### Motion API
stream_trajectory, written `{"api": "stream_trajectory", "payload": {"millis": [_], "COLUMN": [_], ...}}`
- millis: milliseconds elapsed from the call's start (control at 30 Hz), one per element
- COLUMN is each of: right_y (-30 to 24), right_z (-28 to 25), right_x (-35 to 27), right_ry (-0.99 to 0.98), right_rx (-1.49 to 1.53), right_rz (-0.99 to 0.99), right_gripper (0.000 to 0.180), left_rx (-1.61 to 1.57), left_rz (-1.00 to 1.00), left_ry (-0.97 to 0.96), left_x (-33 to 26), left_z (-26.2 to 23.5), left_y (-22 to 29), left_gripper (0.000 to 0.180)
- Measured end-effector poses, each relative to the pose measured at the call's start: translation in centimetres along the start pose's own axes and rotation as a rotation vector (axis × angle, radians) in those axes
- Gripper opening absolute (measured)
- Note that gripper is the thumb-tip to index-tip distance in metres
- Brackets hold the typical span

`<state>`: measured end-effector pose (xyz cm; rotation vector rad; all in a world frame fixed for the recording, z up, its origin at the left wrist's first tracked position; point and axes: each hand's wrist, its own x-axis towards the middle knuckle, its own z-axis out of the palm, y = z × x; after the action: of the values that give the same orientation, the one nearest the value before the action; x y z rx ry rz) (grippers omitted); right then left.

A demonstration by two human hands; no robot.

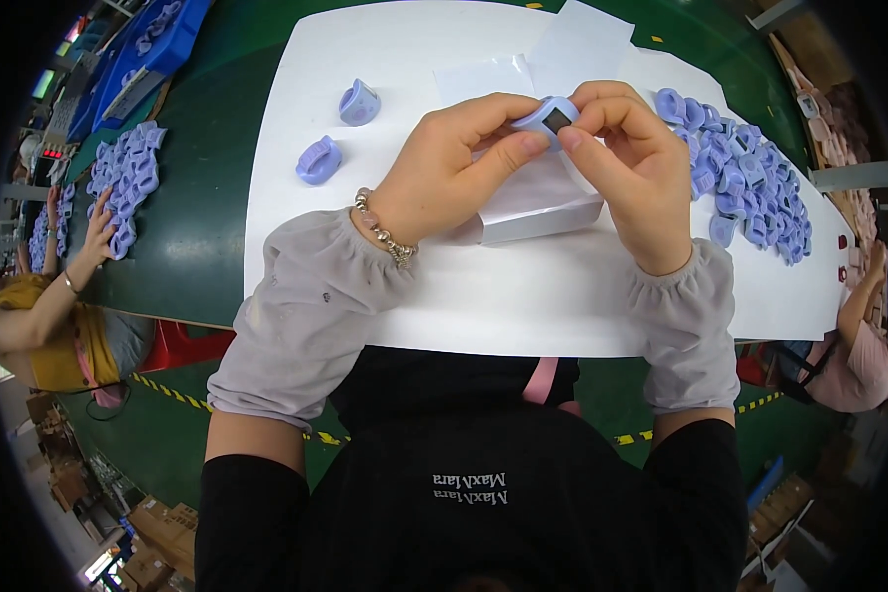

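The lilac piece pinched in both hands looks like smooth matt plastic with a glossy dark window. White sheet under it is matt paper; grey sleeve covers are soft cloth; the bracelet shiny metal.

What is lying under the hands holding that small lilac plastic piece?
A folded white paper sheet lies on the big white paper mat, beneath both hands and the lilac plastic piece. The hands cover its middle.

Clear plastic bags on white sheet, blue bins far left, cardboard boxes below.
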<state>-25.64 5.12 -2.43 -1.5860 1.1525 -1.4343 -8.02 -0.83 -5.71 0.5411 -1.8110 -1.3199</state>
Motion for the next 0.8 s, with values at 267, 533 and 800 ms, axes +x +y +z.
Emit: {"api": "stream_trajectory", "payload": {"millis": [267,533,800], "right_y": [-0.05,-0.06,0.00], "right_z": [-0.03,0.35,-0.26], "right_x": [0.05,-0.03,0.35], "right_ry": [-0.003,0.047,0.050], "right_rx": [-0.009,0.100,0.359], "right_rz": [0.001,0.094,0.291], "right_gripper": [0.006,0.016,0.020], "left_rx": [-0.003,-0.072,-0.140], "left_rz": [-0.015,-0.030,-0.050], "left_ry": [-0.012,-0.024,-0.025], "left_x": [0.04,0.01,-0.02], "left_z": [-0.01,-0.05,-0.17], "left_y": [-0.01,0.13,0.40], "left_gripper": [0.029,0.029,0.029]}}
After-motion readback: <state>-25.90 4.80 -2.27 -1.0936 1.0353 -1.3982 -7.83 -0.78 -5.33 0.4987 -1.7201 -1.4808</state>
